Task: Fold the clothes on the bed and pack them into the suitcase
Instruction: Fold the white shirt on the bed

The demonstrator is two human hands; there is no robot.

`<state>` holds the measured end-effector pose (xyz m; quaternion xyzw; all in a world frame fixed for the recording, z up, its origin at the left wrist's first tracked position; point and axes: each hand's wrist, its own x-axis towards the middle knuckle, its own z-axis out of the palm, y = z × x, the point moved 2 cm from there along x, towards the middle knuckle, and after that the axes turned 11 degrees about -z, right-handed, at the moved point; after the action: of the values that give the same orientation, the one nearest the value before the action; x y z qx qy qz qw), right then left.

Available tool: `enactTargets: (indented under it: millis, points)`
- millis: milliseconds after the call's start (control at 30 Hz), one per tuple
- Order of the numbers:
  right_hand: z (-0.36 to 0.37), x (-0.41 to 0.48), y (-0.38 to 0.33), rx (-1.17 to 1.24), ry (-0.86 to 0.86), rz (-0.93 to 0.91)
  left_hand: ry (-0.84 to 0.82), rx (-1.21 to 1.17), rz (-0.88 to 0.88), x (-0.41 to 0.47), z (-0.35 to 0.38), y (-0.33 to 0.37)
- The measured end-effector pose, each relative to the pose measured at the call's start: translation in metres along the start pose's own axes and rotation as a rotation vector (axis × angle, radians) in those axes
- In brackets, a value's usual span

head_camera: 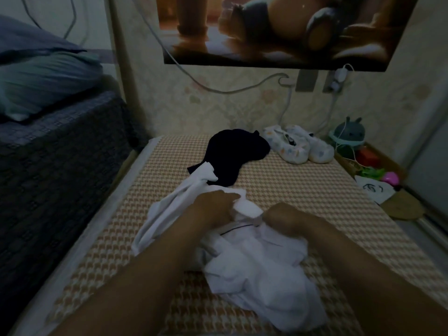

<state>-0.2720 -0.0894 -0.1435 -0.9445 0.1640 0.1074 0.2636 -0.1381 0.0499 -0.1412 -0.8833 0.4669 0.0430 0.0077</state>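
At the far left a pale pillow (43,78) lay on a dark cover (63,154), which stood higher than the bed (315,190) beside it. The bed had a tan and cream checked top, and the clothes lay on it. Nearest the person was a crumpled white shirt (257,267), spread from the bed's middle down towards its near edge, with one long sleeve trailing off to the left. The left hand (213,207) rested on the shirt's upper part, its fingers bent and gripping a fold of the white cloth. Just beyond it, touching the sleeve's far end, a black garment (232,154) lay in a loose heap near the wall. The right hand (286,219) was close beside the left, knuckles up and fingers curled tight into the shirt where a thin dark trim line ran (the picture was dim and a little blurred, so the exact hold was hard to make out). Further right, against the wall, a pair of pale spotted slippers (299,146) sat side by side on the bed, just beside the black garment. Above them a large poster (278,27) hung on the wall. At the far right, off the bed, a grey-green eared toy (348,132) stood by a low box (378,166) of small coloured things.
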Motion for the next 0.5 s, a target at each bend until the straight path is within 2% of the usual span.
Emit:
enactTargets:
  millis: [133, 200, 267, 333, 367, 400, 433, 500]
  points:
    - [-0.014, -0.006, 0.013, -0.013, -0.239, 0.088, 0.090, -0.165, -0.063, 0.005, -0.012, -0.004]
    - [-0.018, -0.008, 0.015, -0.032, -0.200, 0.068, 0.197, -0.275, -0.077, 0.005, -0.021, -0.011]
    - [-0.030, -0.008, 0.021, -0.055, 0.041, 0.059, 0.344, -0.349, -0.182, 0.004, -0.034, -0.016]
    - [-0.045, -0.010, 0.029, -0.038, 0.492, 0.128, 0.572, -0.611, -0.299, 0.002, -0.046, -0.020]
    - [-0.053, -0.011, 0.031, -0.028, 0.711, 0.161, 0.622, -0.770, -0.322, 0.001, -0.051, -0.021]
    - [-0.058, -0.012, 0.035, 0.037, 0.879, 0.157, 0.599, -0.901, -0.293, 0.000, -0.052, -0.021]
    - [-0.061, -0.011, 0.036, 0.174, 0.958, 0.082, 0.523, -0.939, -0.255, 0.001, -0.049, -0.023]
    - [-0.055, -0.007, 0.028, 0.444, 0.846, -0.183, 0.365, -0.714, -0.232, 0.001, -0.033, -0.028]
